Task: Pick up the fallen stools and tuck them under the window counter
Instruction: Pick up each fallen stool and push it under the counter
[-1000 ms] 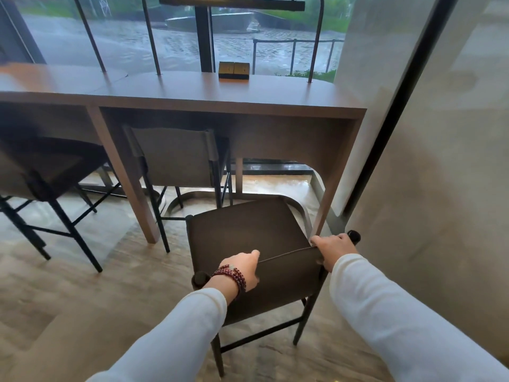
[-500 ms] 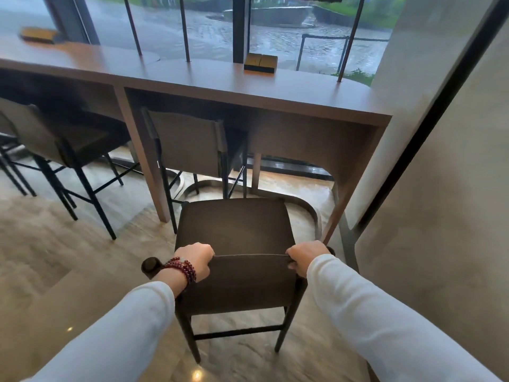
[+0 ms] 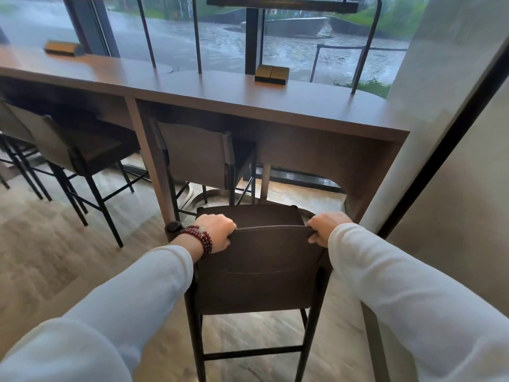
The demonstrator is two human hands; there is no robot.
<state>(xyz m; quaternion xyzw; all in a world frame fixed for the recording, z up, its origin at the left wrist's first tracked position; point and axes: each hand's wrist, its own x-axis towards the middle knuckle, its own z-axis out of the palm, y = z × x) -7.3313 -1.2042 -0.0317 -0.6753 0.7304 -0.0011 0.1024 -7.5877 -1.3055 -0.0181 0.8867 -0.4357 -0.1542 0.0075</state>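
A dark brown stool (image 3: 259, 268) with a low backrest stands upright on the floor in front of the window counter (image 3: 248, 97), its seat just short of the counter's right bay. My left hand (image 3: 217, 230) grips the top left of the backrest, fingers curled over the edge. My right hand (image 3: 325, 227) grips the top right corner the same way. A second stool (image 3: 198, 155) sits tucked under the counter in the same bay, to the left and behind.
More stools (image 3: 68, 153) stand under the counter's left bay. The counter's side panel (image 3: 380, 172) and a grey wall (image 3: 454, 161) close off the right. A brass socket box (image 3: 271, 74) sits on the counter top. Wood-look floor (image 3: 55, 257) spreads to the left.
The stool has turned square to the counter and moved a little forward toward the right bay. Both hands have kept their grip on the backrest.
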